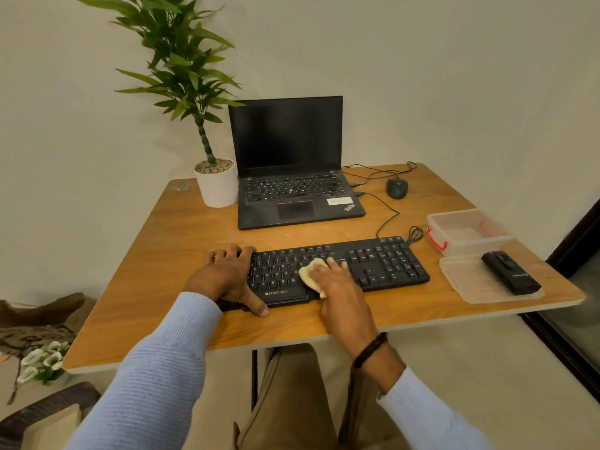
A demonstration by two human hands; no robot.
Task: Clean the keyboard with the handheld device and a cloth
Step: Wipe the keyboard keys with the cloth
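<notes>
A black keyboard (pixel 383 264) lies across the near half of the wooden table (pixel 168 241). My left hand (pixel 227 274) grips the keyboard's left end, fingers over the far edge and thumb at the near edge. My right hand (pixel 341 284) presses a pale yellow cloth (pixel 310 274) onto the keys near the middle of the keyboard, fingers stretched over it. The black handheld device (pixel 509 272) lies on a clear plastic lid (pixel 467 280) to the right of the keyboard, apart from both hands.
An open black laptop (pixel 292 177) stands behind the keyboard, a potted plant (pixel 216 183) to its left, a black mouse (pixel 397 187) with cables to its right. A clear box with red clips (pixel 464 228) sits at the right edge. Flowers lie on the floor at left.
</notes>
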